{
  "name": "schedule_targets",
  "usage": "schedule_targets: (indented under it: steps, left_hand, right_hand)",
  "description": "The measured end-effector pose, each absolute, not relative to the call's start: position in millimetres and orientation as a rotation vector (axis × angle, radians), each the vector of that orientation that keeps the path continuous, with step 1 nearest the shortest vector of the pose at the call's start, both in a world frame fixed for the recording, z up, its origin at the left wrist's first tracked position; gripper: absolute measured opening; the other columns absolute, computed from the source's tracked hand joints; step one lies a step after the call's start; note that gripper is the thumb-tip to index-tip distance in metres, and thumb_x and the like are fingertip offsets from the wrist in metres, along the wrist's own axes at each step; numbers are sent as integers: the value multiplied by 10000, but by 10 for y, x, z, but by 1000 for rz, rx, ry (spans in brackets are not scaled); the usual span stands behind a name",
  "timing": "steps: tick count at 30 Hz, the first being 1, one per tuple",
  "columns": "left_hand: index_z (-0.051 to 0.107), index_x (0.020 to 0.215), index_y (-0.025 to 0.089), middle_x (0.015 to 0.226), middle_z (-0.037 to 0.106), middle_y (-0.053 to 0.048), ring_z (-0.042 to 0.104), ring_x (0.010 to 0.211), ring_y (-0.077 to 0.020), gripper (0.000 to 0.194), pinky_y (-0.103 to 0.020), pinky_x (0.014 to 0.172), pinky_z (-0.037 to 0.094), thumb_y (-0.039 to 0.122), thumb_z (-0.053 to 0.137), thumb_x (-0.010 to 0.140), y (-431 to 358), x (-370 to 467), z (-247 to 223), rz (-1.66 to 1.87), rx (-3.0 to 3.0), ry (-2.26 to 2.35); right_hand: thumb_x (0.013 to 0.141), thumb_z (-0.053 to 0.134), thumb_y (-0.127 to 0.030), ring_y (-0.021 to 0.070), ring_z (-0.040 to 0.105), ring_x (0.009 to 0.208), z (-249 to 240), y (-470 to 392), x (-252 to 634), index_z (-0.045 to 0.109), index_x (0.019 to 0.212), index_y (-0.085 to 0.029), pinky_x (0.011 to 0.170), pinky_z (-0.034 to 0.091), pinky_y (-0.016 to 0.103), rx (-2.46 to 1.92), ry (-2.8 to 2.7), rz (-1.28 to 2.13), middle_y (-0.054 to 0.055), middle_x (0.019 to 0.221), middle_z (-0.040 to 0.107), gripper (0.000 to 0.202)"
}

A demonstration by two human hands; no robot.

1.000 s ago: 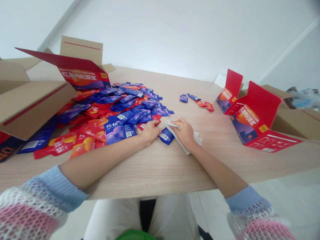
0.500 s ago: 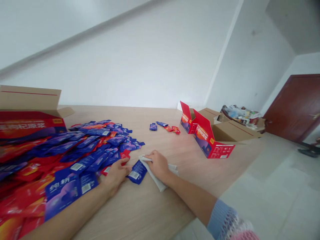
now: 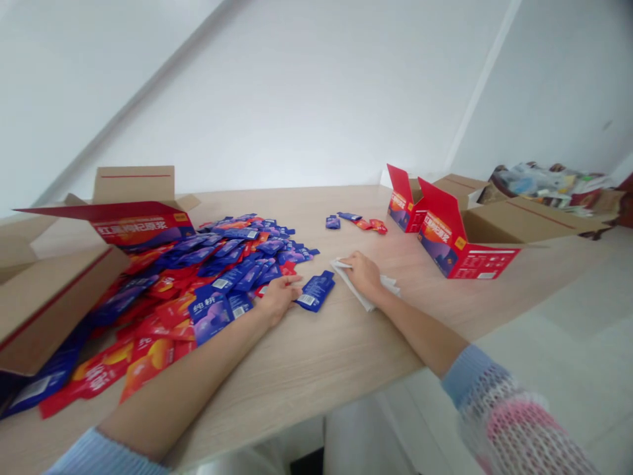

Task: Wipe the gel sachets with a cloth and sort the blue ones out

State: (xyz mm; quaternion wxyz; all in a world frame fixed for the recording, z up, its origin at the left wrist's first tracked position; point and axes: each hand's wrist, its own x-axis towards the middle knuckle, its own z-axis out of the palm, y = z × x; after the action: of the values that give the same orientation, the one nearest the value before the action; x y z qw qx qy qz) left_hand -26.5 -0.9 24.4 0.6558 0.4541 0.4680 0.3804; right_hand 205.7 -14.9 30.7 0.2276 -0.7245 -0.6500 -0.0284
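A single blue pouch (image 3: 316, 291) with a barcode lies flat on the table in front of me. My left hand (image 3: 279, 298) has its fingers closed at the pouch's lower left corner. To the right, my right hand (image 3: 363, 274) is closed on a folded white cloth (image 3: 357, 290), pressing it on the tabletop. A small gap separates cloth and pouch. Beyond my left hand spreads a large heap of blue and red pouches (image 3: 212, 264), some lying over others.
An open red carton (image 3: 148, 227) stands behind the heap, and brown box flaps (image 3: 64, 303) jut in at the left. Two open red cartons (image 3: 465, 254) sit at the right. Several pouches (image 3: 363, 224) lie apart near the wall. Farther right is a cluttered surface (image 3: 554, 185).
My view has swung to the left and down, bringing more cartons in. The right hand and cloth have drawn off the pouch's right edge. The left hand stays at the pouch's corner.
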Motion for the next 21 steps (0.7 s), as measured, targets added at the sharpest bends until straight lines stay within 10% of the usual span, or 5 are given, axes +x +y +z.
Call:
schedule_targets:
  steps: [10,21]
  left_hand:
    - [654,1028,98,688,689,-36,649,611,-159,484,-255,598,511,19,727,557,49,-241,174,858,1066,1019]
    - [603,1109,124,831,705,-58,665,726,-159,498,-263,650,529,64,722,630,45,-277,181,796,1083,1037]
  right_hand:
    - [911,557,-273,139,606,925,189,-427,1492,626,1262,-300,799,428,217,-1149,-2191,50,24,1027,663,359]
    - [951,403,-509,198,644,918,381,-108,1779,719,1084,-325,715,409,248,-2071,-2062,-49,64,981,712,389]
